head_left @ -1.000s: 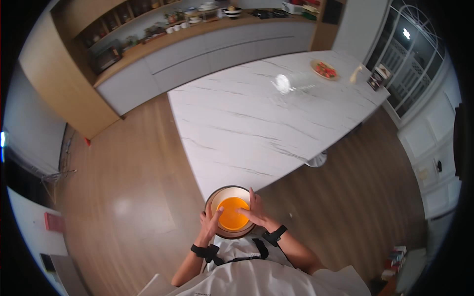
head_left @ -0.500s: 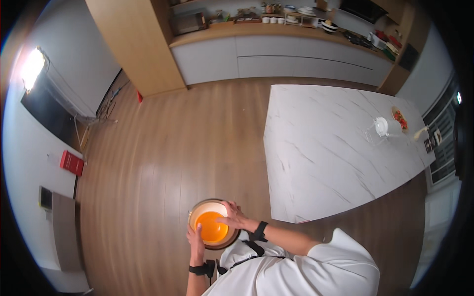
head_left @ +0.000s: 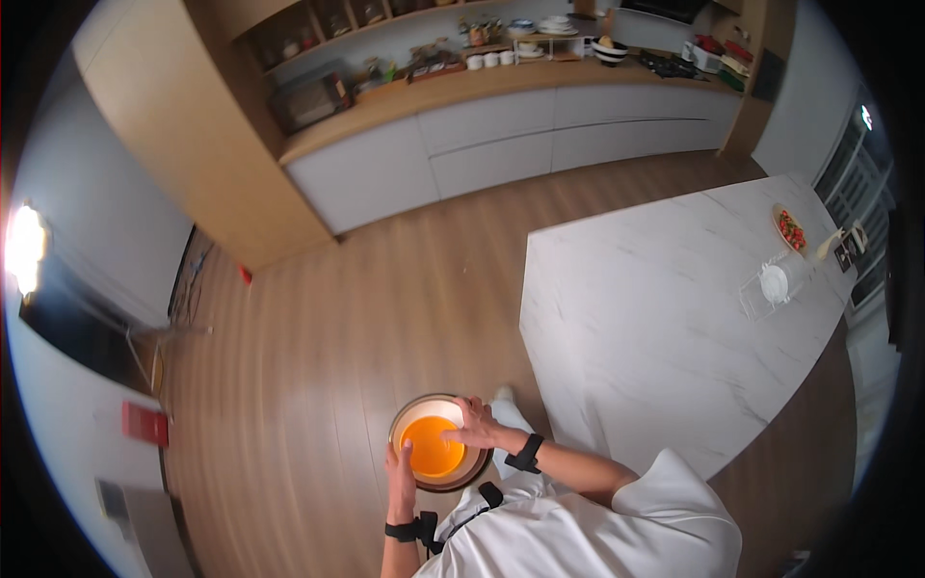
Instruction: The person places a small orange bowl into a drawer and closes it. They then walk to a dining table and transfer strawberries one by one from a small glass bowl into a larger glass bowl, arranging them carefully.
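Note:
In front of my body is a round bowl (head_left: 422, 408) with a pale inner wall and a brown outer edge. Bright orange liquid (head_left: 431, 453) fills its lower part. My left hand (head_left: 400, 469) grips the left side, thumb over the rim. My right hand (head_left: 476, 426) holds the far right side, with its thumb reaching inside toward the liquid. The undersides of the fingers are hidden. Whether the brown outer ring belongs to the bowl or to a dish beneath it, I cannot tell.
A white marble-patterned table (head_left: 617, 318) stands to the right, bearing a plate of red and green food (head_left: 790, 229) and a white container (head_left: 774, 284) by a wire rack. A kitchen counter (head_left: 405, 99) runs along the back, beside a tall wooden cabinet (head_left: 207, 144).
My view has turned and shifted, bringing more of the counter and cabinet into sight. Both hands keep their hold on the bowl, which sits slightly further right in the picture.

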### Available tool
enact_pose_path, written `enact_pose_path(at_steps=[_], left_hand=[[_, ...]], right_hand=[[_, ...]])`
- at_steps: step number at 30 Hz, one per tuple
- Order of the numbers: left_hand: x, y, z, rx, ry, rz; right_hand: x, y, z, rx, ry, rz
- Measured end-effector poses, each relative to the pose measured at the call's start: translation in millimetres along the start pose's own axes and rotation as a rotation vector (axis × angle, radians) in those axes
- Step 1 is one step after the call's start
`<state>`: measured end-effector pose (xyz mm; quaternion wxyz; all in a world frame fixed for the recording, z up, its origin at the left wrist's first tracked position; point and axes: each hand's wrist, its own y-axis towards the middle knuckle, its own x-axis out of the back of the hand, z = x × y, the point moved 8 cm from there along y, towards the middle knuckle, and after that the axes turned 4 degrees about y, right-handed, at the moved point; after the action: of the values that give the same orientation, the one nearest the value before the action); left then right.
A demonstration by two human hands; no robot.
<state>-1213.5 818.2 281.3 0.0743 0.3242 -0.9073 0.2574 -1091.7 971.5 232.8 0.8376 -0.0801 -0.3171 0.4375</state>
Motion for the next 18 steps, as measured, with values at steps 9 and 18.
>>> enact_pose_path(at_steps=[9,18], left_hand=[[-53.2,227.5,-162.2,0.012,-0.195,0.043],[-103.4,482.0,-279.3,0.021,-0.156,0.104]], right_hand=[[185.3,203.9,64.9,0.142,-0.125,-0.027],[336.0,432.6,85.4,0.118,-0.03,0.101]])
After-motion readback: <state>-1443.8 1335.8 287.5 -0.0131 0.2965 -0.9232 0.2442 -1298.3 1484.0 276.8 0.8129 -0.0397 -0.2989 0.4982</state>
